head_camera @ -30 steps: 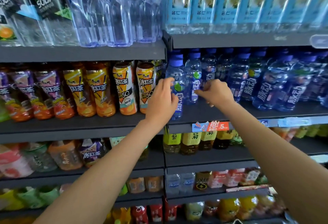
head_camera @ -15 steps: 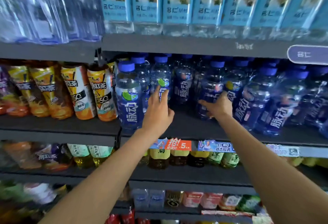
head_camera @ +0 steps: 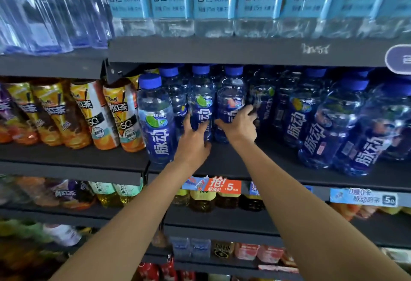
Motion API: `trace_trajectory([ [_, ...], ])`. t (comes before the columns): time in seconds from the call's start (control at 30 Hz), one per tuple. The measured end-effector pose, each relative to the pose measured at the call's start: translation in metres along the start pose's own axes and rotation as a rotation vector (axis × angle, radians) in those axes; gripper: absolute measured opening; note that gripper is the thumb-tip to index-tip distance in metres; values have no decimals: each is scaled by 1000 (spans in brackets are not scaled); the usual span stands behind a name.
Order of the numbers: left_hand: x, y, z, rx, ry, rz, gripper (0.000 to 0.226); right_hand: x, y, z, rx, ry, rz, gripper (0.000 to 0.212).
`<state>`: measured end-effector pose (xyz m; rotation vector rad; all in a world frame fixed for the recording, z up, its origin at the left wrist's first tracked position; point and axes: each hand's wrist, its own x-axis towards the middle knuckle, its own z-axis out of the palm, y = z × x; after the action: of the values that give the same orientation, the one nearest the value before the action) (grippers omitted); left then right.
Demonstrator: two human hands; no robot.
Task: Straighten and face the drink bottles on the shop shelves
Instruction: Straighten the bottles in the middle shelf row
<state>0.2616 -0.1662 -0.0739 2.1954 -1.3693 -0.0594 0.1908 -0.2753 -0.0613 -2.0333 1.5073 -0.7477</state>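
Bottles of blue drink stand upright on the middle shelf, and both hands are on two of them that sit set back from the front edge. The left hand wraps its fingers round the lime-label bottle, while the right hand clamps on the neighbouring bottle just to its right; the two hands are close together, nearly touching. Both bottles stand with their long axis vertical, directly ahead of the hands and deeper on the shelf than the front bottle at the left end, which already stands at the edge with its label outward. Judging from that gap, the coming move is a straight pull toward the person to bring the pair level with the front bottle, each hand equally near its own bottle. Iced tea bottles lean on the shelf to the left.
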Motion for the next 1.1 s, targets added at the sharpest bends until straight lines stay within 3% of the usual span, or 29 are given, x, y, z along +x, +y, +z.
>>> trace_trajectory([
  [0.1, -3, 5, 4, -27, 97, -3, 56, -4, 10, -28, -74, -9, -131, 84],
  [0.17, -5, 16, 8, 3, 245, 29, 50, -15, 23, -55, -125, 232, -313, 69],
  [0.23, -8, 36, 12, 14, 292, 137, 47, -25, 39, -84, -117, 531, -413, 56],
  [0.33, -12, 69, 20, -1, 269, 282, 45, -29, 67, -124, -108, 777, -276, 64],
  [0.4, -15, 84, 24, 0, 255, 338, 45, -30, 85, -140, -169, 710, -95, 81],
  [0.47, -19, 91, 25, -18, 245, 364, 45, -28, 97, -145, -225, 590, -34, 87],
  [0.67, -30, 70, 20, -151, 148, 333, 50, -26, 87, -144, -211, 485, -130, 79],
  [0.8, -26, 55, 17, -200, -103, 323, 79, -37, 68, -126, -179, 395, -323, 78],
  [0.87, -23, 57, 14, -291, -151, 320, 88, -42, 54, -117, 25, 321, -339, 76],
  [0.97, -21, 57, 8, -463, 10, 286, 86, -48, 29, -101, 267, 95, -402, 76],
  [1.1, -27, 20, -5, -330, 255, 103, 81, -52, -7, -74, 278, -148, -517, 79],
])
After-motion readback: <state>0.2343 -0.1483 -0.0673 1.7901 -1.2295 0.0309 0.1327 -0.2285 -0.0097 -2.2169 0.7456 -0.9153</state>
